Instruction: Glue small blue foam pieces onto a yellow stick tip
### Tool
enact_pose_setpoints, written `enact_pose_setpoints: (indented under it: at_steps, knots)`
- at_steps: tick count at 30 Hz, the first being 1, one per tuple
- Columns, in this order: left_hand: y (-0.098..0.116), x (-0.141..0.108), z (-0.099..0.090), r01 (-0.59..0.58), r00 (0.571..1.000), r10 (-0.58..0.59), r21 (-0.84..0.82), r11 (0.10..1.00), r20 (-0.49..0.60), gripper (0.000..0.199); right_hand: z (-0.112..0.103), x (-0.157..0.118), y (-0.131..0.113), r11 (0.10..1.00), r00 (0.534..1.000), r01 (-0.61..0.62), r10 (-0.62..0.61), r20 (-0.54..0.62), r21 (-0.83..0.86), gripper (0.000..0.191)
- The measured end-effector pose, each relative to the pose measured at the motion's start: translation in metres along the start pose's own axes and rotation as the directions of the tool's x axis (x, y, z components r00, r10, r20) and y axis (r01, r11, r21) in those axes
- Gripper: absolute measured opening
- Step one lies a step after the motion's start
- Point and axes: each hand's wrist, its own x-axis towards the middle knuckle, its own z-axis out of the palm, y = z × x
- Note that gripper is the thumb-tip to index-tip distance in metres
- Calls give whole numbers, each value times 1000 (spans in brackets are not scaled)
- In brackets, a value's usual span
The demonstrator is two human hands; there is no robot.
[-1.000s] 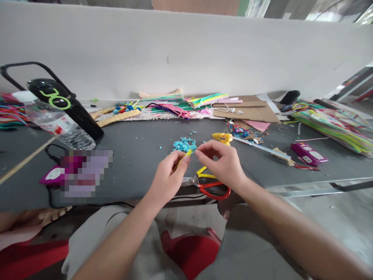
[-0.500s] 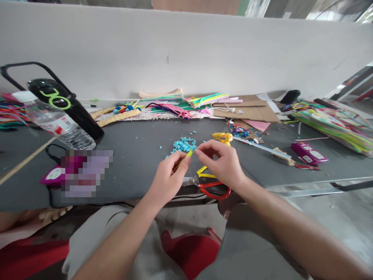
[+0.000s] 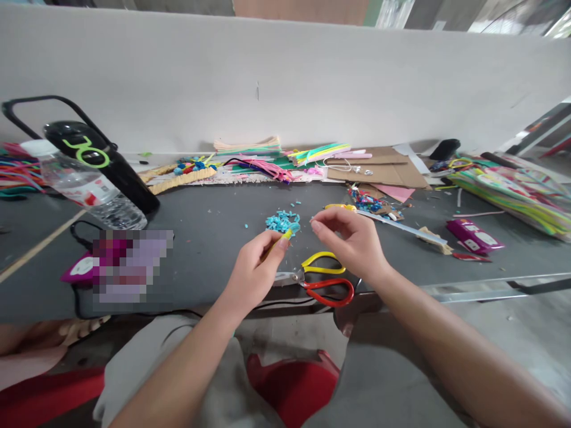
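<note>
My left hand (image 3: 256,264) pinches a small yellow stick-like piece with a light-blue tip (image 3: 289,232) between thumb and fingers; its lower part is hidden in the hand. To the right, apart from that piece, is my right hand (image 3: 350,241), with thumb and index fingertips together; whether a tiny bit sits between them is too small to tell. Just beyond the left hand lies a heap of short light-blue pieces (image 3: 280,220). Scissors (image 3: 328,292) with one yellow and one red handle lie below the hands. A yellow glue gun (image 3: 341,207) is partly hidden behind my right hand.
A clear water bottle (image 3: 96,193) and a black flask (image 3: 113,166) stand at left. Purple power strips (image 3: 473,236) lie at both sides. Bundles of coloured stems (image 3: 319,153) and cardboard (image 3: 379,169) line the back wall. A long blade-like strip (image 3: 401,227) lies right.
My right hand has moved right, away from the blue tip of the piece in my left hand. The yellow scissor handle now shows more fully. My left hand has barely shifted.
</note>
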Motion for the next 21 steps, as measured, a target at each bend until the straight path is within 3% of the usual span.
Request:
enact_pose_setpoints:
  at_steps: [6,10,14,16,18,21]
  knots:
    - [-4,4,-4,99,993,-88,-155,983,72,37,-6,4,3,991,997,37,-29,67,-126,15]
    - [-5,5,-8,141,989,-124,-237,961,83,37,-13,11,15,969,982,-32,76,175,-244,47]
    - [-4,6,-11,146,989,-139,-205,968,47,38,-21,14,32,935,936,-55,171,308,-351,26]
    - [-4,6,-13,153,988,-148,-166,974,38,40,-28,14,39,902,864,-78,273,423,-425,25]
    - [-4,7,-16,153,988,-150,-108,982,32,43,-39,14,45,848,738,-124,426,523,-515,36]
    - [-7,8,-20,140,990,-140,-4,990,-10,47,-61,16,56,760,536,-190,611,583,-621,53]
